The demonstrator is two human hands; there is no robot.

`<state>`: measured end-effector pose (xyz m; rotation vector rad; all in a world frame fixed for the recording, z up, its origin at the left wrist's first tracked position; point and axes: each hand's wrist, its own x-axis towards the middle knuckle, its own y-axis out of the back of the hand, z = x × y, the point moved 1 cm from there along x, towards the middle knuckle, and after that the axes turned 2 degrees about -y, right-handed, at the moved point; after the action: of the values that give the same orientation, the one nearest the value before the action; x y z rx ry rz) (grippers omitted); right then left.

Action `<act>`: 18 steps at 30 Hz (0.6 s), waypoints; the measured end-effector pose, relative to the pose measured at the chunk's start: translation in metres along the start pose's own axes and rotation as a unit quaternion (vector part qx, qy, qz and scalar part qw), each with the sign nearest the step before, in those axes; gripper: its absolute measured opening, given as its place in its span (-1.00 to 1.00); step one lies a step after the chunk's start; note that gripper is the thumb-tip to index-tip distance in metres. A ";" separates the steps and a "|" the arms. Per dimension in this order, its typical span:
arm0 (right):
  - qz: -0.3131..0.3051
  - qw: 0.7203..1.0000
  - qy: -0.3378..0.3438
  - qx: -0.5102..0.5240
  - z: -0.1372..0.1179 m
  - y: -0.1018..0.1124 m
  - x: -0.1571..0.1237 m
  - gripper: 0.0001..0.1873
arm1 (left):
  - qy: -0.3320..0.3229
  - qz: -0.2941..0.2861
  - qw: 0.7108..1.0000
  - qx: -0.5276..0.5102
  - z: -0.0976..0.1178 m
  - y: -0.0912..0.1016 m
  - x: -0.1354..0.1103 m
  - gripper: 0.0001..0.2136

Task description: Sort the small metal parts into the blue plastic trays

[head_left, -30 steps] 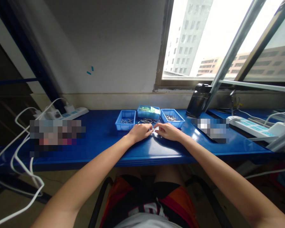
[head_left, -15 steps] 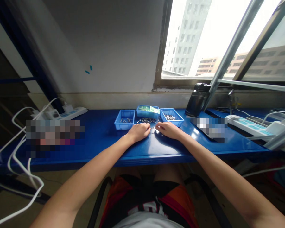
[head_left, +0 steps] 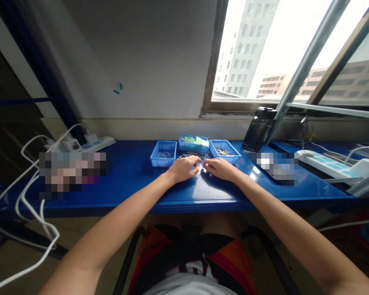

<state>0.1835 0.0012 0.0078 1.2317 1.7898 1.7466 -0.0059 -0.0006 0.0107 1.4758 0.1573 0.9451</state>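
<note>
Nearest you, below the front edge of the blue table [head_left: 126, 176], are your dark shorts with orange sides [head_left: 155, 241], and both your forearms reach over that edge. Your left hand [head_left: 186, 169] and right hand [head_left: 219, 169] meet low over the table, fingertips just apart. What looks like a thin piece [head_left: 202, 164] sits in the small gap between them, by your right fingertips. Your left thumb and forefinger are parted and your right fingers are curled together, but I cannot tell whether either hand grips it. The step in hand seems to be fine handling of that one piece with both hands; the next move calls for a light, steady pinch and a clear view of it. Just beyond your fingers is a heap of thin metal pieces [head_left: 190, 155], partly hidden by your left hand. Flanking the heap, the left bin [head_left: 162, 162] has a few scattered pieces [head_left: 165, 155] on its floor, while the right bin [head_left: 233, 159] has a denser pile [head_left: 223, 151]. Behind the heap, the middle bin [head_left: 186, 148] bears a shiny green packet [head_left: 198, 141]. Farther right, a black bottle [head_left: 260, 129] stands near the window [head_left: 249, 53].
</note>
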 end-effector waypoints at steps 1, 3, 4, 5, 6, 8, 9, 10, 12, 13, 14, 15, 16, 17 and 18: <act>-0.001 1.000 0.003 0.000 0.000 0.000 0.000 -0.77 | -0.009 0.002 1.000 -0.001 0.001 0.000 0.000 -0.78; 0.000 1.000 0.009 -0.004 0.000 0.000 0.000 -0.78 | -0.025 -0.002 1.000 0.002 0.001 0.001 0.000 -0.76; 0.002 1.000 0.010 -0.006 0.000 0.000 0.000 -0.78 | -0.033 -0.005 0.999 0.004 0.002 0.001 0.000 -0.76; 0.003 1.000 0.011 -0.009 0.000 0.000 0.000 -0.77 | -0.041 -0.007 0.999 0.007 0.002 0.001 -0.001 -0.75; 0.004 1.000 0.011 -0.011 0.001 0.000 0.000 -0.77 | -0.047 -0.008 0.999 0.009 0.002 0.001 -0.001 -0.74; 0.006 1.000 0.010 -0.015 0.001 -0.001 0.000 -0.76 | -0.056 -0.009 0.998 0.016 0.002 0.001 -0.001 -0.72; 0.007 1.000 0.010 -0.016 0.001 -0.001 0.000 -0.76 | -0.058 -0.009 0.998 0.020 0.002 0.001 -0.001 -0.72; 0.007 1.000 0.011 -0.017 0.002 -0.001 0.000 -0.76 | -0.060 -0.009 0.998 0.023 0.003 0.001 -0.002 -0.72; 0.007 1.000 0.013 -0.017 0.002 -0.001 0.000 -0.76 | -0.062 -0.008 0.998 0.028 0.003 0.001 -0.002 -0.72; 0.006 1.000 0.014 -0.016 0.002 -0.001 0.000 -0.76 | -0.062 -0.008 0.998 0.030 0.003 0.001 -0.002 -0.72; 0.006 1.000 0.015 -0.016 0.003 -0.001 0.000 -0.77 | -0.062 -0.007 0.998 0.032 0.003 0.001 -0.002 -0.72; 0.006 1.000 0.014 -0.017 0.003 -0.001 0.000 -0.77 | -0.061 -0.007 0.998 0.034 0.003 0.001 -0.002 -0.73; 0.007 1.000 0.013 -0.018 0.003 -0.001 0.000 -0.78 | -0.060 -0.007 0.998 0.036 0.003 0.001 -0.001 -0.73; 0.007 1.000 0.012 -0.017 0.003 0.000 0.000 -0.78 | -0.059 -0.007 0.998 0.038 0.004 0.002 -0.001 -0.73; 0.006 1.000 0.010 -0.015 0.002 0.000 0.000 -0.79 | -0.058 -0.007 0.997 0.041 0.004 0.002 -0.001 -0.74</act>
<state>0.1855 0.0027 0.0077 1.2196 1.7636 1.7928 -0.0051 -0.0043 0.0120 1.5983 0.1224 0.8480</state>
